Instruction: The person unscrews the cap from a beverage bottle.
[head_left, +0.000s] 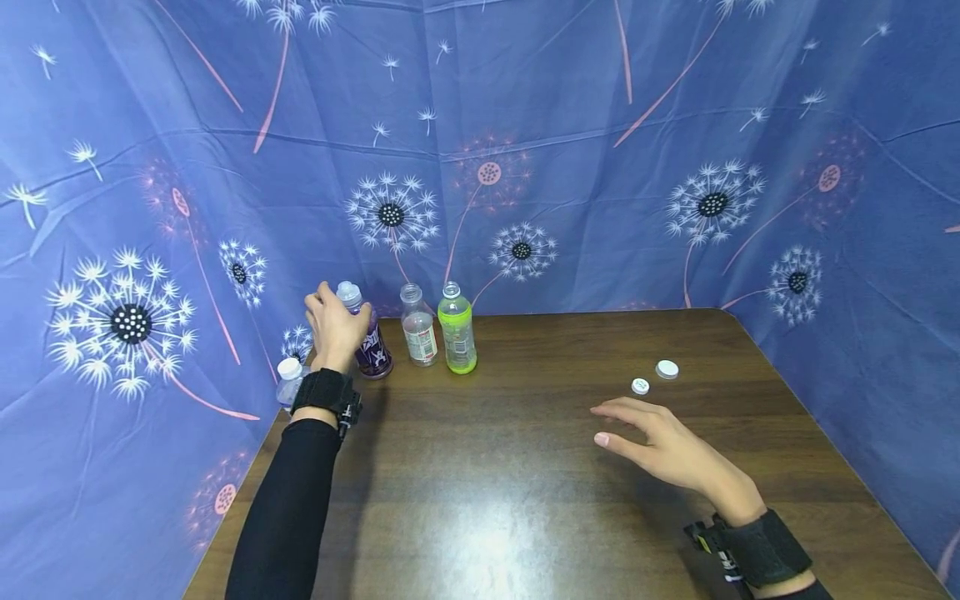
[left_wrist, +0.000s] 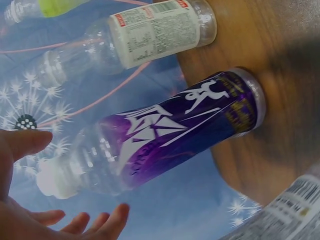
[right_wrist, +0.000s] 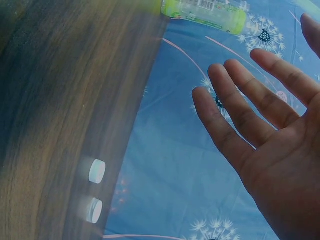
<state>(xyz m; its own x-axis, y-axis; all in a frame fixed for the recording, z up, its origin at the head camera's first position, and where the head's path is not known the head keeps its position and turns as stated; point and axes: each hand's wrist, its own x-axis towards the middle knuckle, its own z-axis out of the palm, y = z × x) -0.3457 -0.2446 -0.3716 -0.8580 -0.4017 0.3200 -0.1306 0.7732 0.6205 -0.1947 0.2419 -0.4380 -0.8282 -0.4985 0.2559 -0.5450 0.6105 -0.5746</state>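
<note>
My left hand (head_left: 337,327) is at the neck of a bottle with a purple label (left_wrist: 185,125) and a white cap (left_wrist: 56,177). In the left wrist view the thumb and fingers spread to either side of that cap, with a gap. The bottle stands upright at the table's back left. Over the right side of the table, my right hand (head_left: 667,446) hovers with fingers extended, holding nothing. Just beyond its fingertips lie a small white cap (head_left: 640,386) and a larger white cap (head_left: 667,369).
Right of the purple bottle stand an uncapped clear bottle (head_left: 420,333) and an uncapped green-labelled bottle (head_left: 457,333). Another white-capped bottle (head_left: 288,379) is partly hidden behind the left wrist. A blue patterned cloth (head_left: 570,167) hangs along the edges of the wooden table (head_left: 525,450).
</note>
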